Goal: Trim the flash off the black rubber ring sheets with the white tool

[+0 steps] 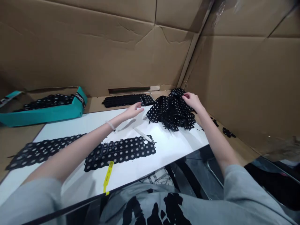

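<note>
My right hand (192, 101) is at the upper right edge of a crumpled heap of black sheets with pale round dots (172, 107). Its fingers are curled together on a raised part of the heap; the fingertips are partly hidden. My left hand (134, 111) hovers over the white board left of the heap, holding nothing, with its fingers apart. Behind that hand lies a folded black dotted strip (127, 100). Nearer me, a dotted strip (122, 150) lies flat, with a white pen-like stick (144, 135) touching its far right end.
A teal open box (44, 114) with black dotted pieces stands at the left. Another dotted strip (39, 151) lies beneath my left forearm. A yellow tag (107, 178) is at the front edge of the white board (168, 147). Cardboard walls (93, 47) rise behind and at right, beside loose black scraps (227, 132).
</note>
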`<state>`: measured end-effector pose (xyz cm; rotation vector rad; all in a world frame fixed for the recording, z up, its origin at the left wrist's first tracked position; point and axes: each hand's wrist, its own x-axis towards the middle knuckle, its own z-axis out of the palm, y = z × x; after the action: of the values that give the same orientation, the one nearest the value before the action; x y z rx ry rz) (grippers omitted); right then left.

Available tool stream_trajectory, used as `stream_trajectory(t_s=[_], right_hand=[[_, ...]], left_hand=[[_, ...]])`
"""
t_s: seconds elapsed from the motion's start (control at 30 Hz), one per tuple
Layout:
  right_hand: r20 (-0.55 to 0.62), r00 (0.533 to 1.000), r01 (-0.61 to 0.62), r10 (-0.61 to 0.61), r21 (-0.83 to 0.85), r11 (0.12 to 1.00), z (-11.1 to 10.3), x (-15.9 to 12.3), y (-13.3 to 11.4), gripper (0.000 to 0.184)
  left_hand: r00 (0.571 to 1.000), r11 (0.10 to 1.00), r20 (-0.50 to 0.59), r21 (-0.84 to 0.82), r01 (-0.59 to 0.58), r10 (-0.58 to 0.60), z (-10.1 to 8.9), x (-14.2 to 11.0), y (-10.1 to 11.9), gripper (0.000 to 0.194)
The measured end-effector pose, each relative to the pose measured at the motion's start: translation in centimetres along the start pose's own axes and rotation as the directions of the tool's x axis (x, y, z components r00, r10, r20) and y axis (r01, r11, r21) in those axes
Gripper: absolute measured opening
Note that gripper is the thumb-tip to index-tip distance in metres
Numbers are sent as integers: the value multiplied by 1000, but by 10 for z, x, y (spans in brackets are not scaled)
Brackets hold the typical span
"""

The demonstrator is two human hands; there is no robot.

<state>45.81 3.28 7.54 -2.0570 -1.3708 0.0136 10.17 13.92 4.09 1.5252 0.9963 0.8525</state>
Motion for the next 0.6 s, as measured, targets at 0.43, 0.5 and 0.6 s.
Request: stream_trajectory(t_s=[0.43,0.5,0.6], right_hand=[[297,939,-180,171,4,984,59,-1,41,82],[226,967,-119,120,-22,993,47,7,34,77],[70,997,22,-16,-81,996,27,14,17,72]], left_hand=[[905,980,420,-149,134,-60,120,14,-29,69],[928,978,372,-180,108,-34,125,19,-29,60],[961,971,273,-219,94,-32,125,34,-33,37]])
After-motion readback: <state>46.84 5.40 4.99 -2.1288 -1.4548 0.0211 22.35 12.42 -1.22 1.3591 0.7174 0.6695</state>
